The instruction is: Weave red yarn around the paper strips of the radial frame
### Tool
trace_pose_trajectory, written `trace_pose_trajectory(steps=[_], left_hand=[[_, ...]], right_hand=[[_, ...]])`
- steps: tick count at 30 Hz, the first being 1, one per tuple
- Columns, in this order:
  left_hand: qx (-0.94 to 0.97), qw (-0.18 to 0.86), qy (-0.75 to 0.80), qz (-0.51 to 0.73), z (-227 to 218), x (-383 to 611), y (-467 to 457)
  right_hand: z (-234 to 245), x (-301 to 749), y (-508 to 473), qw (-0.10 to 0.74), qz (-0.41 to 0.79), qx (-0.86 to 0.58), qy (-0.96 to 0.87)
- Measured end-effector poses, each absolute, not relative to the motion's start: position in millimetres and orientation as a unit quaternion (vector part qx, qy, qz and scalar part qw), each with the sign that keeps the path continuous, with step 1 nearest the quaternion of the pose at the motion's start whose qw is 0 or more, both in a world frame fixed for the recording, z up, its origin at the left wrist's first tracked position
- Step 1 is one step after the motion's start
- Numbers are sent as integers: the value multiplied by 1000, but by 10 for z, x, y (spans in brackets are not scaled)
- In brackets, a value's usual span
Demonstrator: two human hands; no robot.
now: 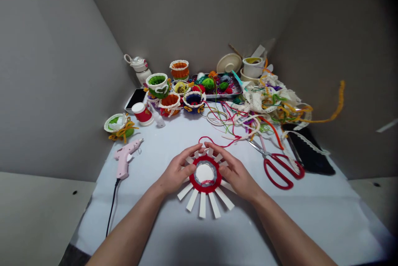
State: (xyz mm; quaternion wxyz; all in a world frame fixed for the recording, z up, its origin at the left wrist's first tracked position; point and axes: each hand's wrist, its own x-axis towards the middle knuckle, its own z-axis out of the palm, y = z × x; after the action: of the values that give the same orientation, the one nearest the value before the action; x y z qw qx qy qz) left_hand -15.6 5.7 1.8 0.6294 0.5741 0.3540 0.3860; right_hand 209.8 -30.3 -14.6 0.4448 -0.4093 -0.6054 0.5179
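Note:
Between my hands is a paper cup cut into white strips [202, 204] that fan outward, with red and grey yarn [205, 188] woven round its white base. My left hand [182, 168] grips its left side, thumb on the woven ring and fingers round the far strips. On the opposite side my right hand [235, 171] holds it the same way, thumb on the yarn. A strand of red yarn [230, 143] runs from beyond the cup towards the yarn pile. Some far strips are hidden under my fingers.
A pink glue gun [124, 159] with a black cord lies left. Red-handled scissors [276, 170] and a black phone [307, 154] lie right. Behind stand several yarn-woven cups [170, 102], a red paper cup [142, 114], a tray of yarn balls [217, 97] and tangled yarn and lace [273, 100].

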Motion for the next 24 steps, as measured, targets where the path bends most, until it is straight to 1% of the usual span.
trace_pose_trajectory(steps=[4, 7, 11, 14, 19, 22, 24], left_hand=[[630, 584, 347, 376, 11, -181, 49], [674, 550, 328, 369, 54, -176, 35], [681, 543, 324, 370, 106, -153, 17], [672, 548, 338, 365, 109, -140, 14], [664, 535, 363, 375, 68, -136, 13], [697, 490, 366, 374, 23, -143, 9], [751, 429, 355, 355, -10, -150, 3]], right_hand=[[-123, 2085, -299, 420, 442, -412, -677], [-98, 2074, -306, 378, 371, -420, -737], [-67, 2047, -329, 324, 308, -430, -784], [-59, 2028, -341, 300, 293, -438, -795], [-61, 2019, -344, 282, 280, -436, -807], [-73, 2004, -349, 275, 273, -431, -815], [-79, 1993, -352, 270, 269, -430, -818]])
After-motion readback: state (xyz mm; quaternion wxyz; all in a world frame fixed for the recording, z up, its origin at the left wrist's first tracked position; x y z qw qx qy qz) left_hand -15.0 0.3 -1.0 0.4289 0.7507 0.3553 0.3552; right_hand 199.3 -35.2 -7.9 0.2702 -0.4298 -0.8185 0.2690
